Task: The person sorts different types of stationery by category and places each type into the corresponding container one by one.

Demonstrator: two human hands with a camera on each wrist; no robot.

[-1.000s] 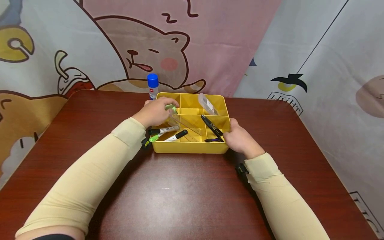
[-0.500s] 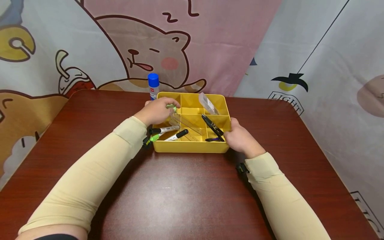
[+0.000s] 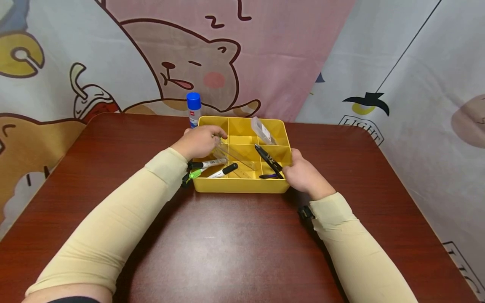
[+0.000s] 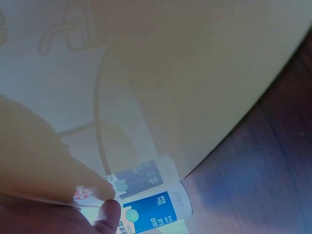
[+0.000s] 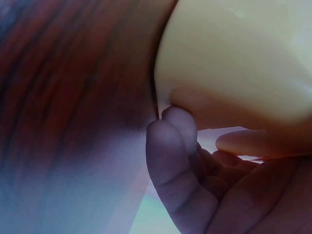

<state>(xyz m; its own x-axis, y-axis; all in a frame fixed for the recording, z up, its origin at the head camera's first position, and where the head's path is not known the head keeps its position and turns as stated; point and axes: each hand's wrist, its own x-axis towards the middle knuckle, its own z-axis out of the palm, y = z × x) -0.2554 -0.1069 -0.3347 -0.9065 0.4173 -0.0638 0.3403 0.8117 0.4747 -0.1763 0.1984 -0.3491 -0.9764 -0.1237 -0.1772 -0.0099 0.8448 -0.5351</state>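
A yellow compartment organizer box [image 3: 242, 186] stands on the table. My right hand [image 3: 305, 174] grips its right end; the right wrist view shows curled fingers [image 5: 168, 151] against the yellow wall. My left hand [image 3: 198, 141] is over the back-left compartment, fingers bent down into it, and I cannot tell what they hold. A blue-capped liquid glue bottle [image 3: 193, 107] stands just behind that hand, its label beside the left fingertips [image 4: 105, 187] in the left wrist view. Within the box lie black-capped markers [image 3: 223, 171], a green highlighter [image 3: 196, 173] and clear rulers [image 3: 242, 160].
Dark pens [image 3: 268, 158] lean in the front-right compartment. A clear plastic case [image 3: 262, 131] leans in the back-right one. The brown wooden table [image 3: 227, 252] stretches toward me, and a cartoon-printed cloth [image 3: 284, 54] hangs behind its far edge.
My left hand has dipped slightly, and the light green thing that showed under its fingers is now hidden. The box and my right hand stay nearly in place.
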